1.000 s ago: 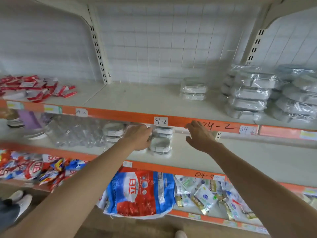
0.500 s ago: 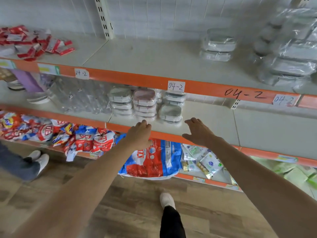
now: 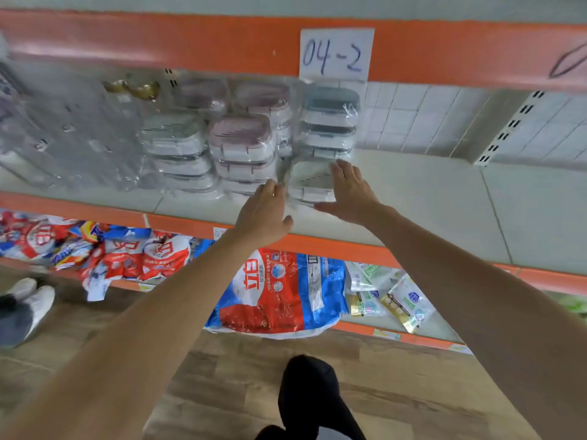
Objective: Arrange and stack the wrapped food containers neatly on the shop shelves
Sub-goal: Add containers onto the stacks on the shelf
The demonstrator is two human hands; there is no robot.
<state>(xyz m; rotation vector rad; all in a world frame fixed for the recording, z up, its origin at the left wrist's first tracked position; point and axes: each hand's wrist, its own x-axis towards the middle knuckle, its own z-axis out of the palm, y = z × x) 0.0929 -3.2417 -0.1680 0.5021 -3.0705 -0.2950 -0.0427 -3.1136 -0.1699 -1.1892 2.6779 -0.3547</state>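
Both hands are reaching for the lone wrapped container sitting low at centre frame on the middle shelf, in front of the grey-lid stack. Left hand is at the container's left edge, fingers straight and loosely together, not holding anything; contact with the wrap looks likely but blur makes it hard to confirm. Right hand sits at the right edge, fingers spread and straight, thumb along the front; fingertips seem to touch the wrap, no grip closed. To the left of it are the pink-lid stack and the green-lid stack, each several containers high; more containers sit behind them, blurred. My read of the step: pick up the single and put it on a stack. Advice: clamp it from both sides on the rigid body, not the loose film, which will probably slip. Lift straight up before moving sideways, since the pink-lid stack is just beside the left hand and a nudge could shear it. The grey-lid stack is close under the upper shelf edge, so headroom looks tight. Place it flat, edges aligned, then square the column with open palms.
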